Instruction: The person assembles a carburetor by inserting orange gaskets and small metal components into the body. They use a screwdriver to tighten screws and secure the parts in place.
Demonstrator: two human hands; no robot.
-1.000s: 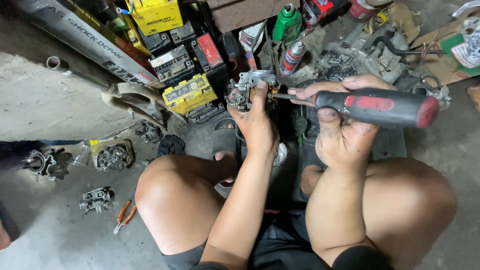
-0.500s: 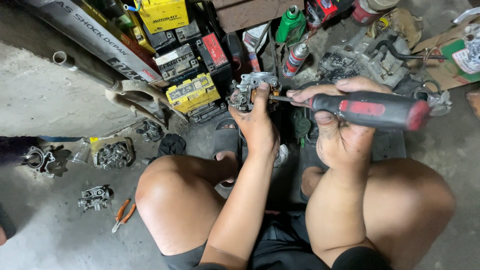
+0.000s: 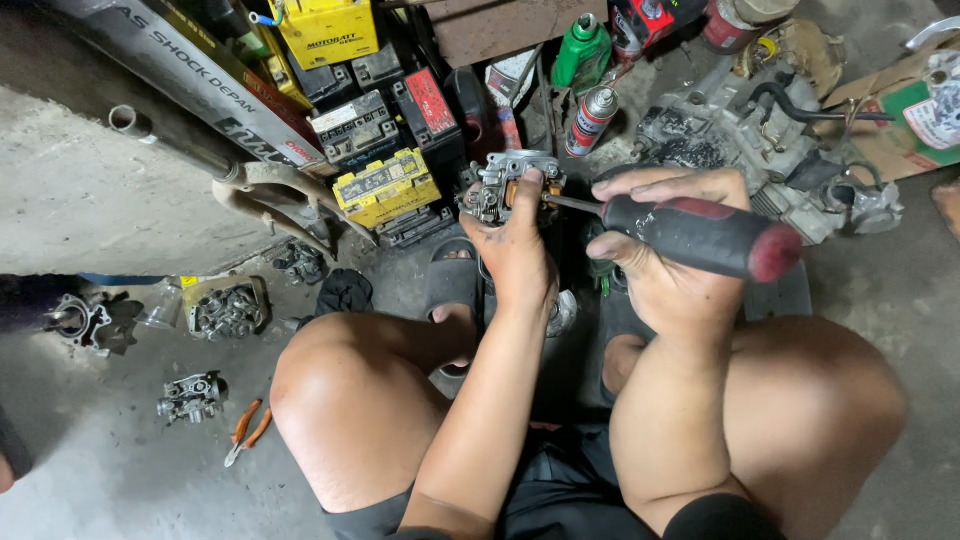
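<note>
Black-and-red screwdriver [image 3: 700, 235] stays in your right hand [image 3: 665, 275], tip still in the carburetor [image 3: 505, 185] your left hand [image 3: 515, 250] grips; work continues.

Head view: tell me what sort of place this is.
Most likely a small motorcycle repair shop. The left hand holds a carburettor while the right hand works a screwdriver into it; vehicle batteries and an engine block crowd the concrete floor.
</note>
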